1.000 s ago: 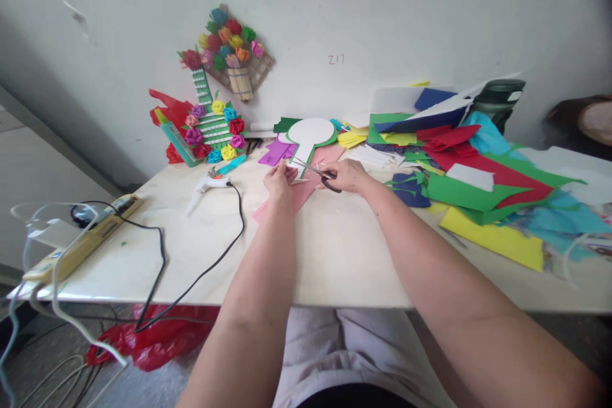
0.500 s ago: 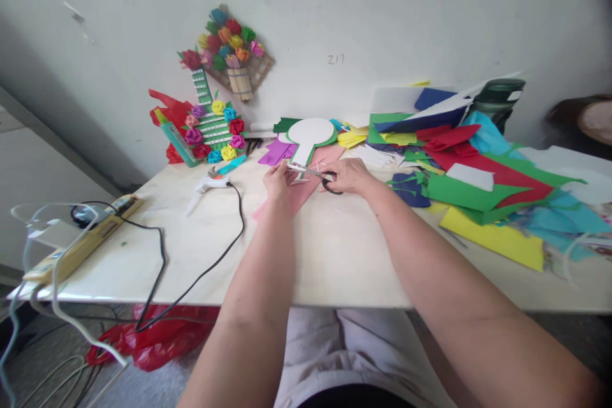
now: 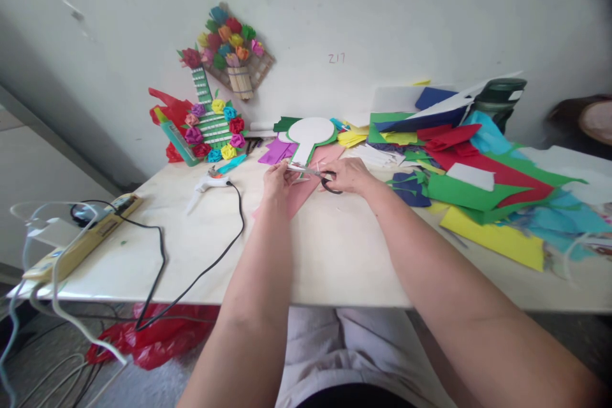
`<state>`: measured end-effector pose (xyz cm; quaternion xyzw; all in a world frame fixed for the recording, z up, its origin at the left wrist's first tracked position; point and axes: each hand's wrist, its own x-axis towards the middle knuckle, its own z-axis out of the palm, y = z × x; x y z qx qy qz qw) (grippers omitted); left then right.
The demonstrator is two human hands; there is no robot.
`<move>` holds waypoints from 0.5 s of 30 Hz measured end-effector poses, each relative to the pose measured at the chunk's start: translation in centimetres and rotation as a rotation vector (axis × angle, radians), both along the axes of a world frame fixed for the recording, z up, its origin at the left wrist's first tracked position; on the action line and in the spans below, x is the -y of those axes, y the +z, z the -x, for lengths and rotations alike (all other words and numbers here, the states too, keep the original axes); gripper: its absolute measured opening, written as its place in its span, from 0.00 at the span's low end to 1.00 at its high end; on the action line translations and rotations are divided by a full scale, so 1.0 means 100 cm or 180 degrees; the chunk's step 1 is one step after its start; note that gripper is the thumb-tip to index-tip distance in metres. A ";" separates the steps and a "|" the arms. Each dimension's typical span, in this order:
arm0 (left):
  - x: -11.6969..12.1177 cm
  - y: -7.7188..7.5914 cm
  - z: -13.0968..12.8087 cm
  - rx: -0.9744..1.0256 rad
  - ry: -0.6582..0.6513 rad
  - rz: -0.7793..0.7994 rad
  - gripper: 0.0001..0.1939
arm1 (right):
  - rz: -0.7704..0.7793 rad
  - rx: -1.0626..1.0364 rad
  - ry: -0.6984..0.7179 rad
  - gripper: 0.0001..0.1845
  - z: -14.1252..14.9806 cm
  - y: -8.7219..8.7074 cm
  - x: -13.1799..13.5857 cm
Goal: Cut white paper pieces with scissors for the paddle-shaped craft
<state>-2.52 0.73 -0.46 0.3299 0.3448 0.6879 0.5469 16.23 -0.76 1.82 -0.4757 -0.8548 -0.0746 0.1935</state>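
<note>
My right hand [image 3: 350, 175] grips black-handled scissors [image 3: 319, 176], their blades pointing left toward my left hand [image 3: 278, 180]. My left hand pinches a small pale piece of paper [image 3: 292, 169] at the blade tips. Both hands hover over a pink paper sheet [image 3: 302, 189] lying on the pale table [image 3: 329, 248]. Just behind them stands a white round paddle shape on green backing [image 3: 311, 132].
A white glue gun [image 3: 206, 186] with a black cord lies to the left, beside a power strip [image 3: 81, 239]. Paper-flower crafts [image 3: 213, 131] lean on the wall. A heap of coloured paper sheets [image 3: 478, 172] covers the right side. A red bag [image 3: 157, 338] lies under the table.
The scissor blades have closed somewhat and shifted slightly upward at the small paper piece. Both hands stay in nearly the same place.
</note>
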 end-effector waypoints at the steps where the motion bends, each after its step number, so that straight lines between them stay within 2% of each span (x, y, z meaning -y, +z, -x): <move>1: 0.001 0.000 0.000 -0.0015 -0.0031 -0.0017 0.05 | -0.0002 -0.0004 0.0024 0.19 0.000 0.000 0.000; 8: 0.001 0.000 0.003 0.0007 -0.0237 -0.0032 0.03 | 0.0161 0.0035 0.0004 0.23 -0.001 0.001 -0.001; 15: 0.000 0.002 0.003 0.0084 -0.0235 0.0224 0.06 | 0.0271 0.0013 -0.0017 0.23 -0.003 0.001 -0.003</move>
